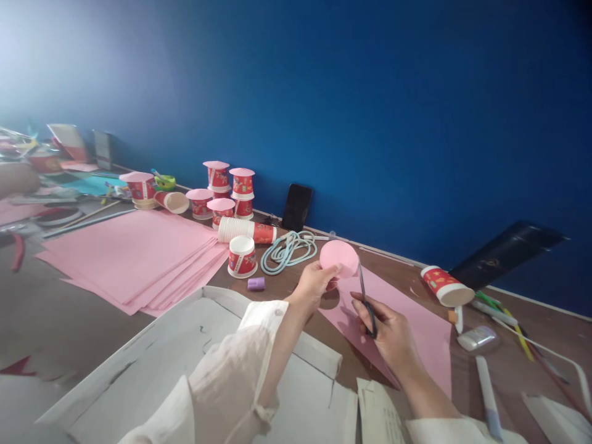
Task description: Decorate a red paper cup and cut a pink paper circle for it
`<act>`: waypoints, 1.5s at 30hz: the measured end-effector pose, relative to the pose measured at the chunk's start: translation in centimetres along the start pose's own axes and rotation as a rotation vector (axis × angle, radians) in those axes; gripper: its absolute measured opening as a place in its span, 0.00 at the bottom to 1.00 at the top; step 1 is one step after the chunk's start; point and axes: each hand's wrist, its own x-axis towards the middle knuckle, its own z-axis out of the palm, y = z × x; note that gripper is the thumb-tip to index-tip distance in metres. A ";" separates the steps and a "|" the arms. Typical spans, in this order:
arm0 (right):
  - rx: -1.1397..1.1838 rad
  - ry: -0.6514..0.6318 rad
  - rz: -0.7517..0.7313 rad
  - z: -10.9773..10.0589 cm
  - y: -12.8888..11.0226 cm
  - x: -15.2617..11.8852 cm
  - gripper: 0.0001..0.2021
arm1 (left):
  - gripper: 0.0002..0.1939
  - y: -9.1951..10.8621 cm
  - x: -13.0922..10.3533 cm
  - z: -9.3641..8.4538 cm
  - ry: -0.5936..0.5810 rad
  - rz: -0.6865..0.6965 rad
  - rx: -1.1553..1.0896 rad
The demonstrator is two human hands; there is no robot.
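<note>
Between the thumb and fingers of my left hand is a pink paper circle, held up above the table. My right hand grips a pair of scissors by the dark handles. Its blades point up and meet the circle's right edge; whether they are parted I cannot tell. Below both hands lies a pink paper sheet. Left of my left hand, a red paper cup rests upside down, near a purple cap and a coiled light-blue cord.
Several red cups with pink discs stand against the blue wall. A stack of pink sheets lies to the left, behind an open white box. A phone leans on the wall. Another cup lies at right. At far left a person's hand shows.
</note>
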 end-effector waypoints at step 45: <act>0.046 0.046 -0.006 0.0 0.7 0.2 0.31 | 0.21 -0.1 0.2 0.0 0.010 -0.051 0.044</act>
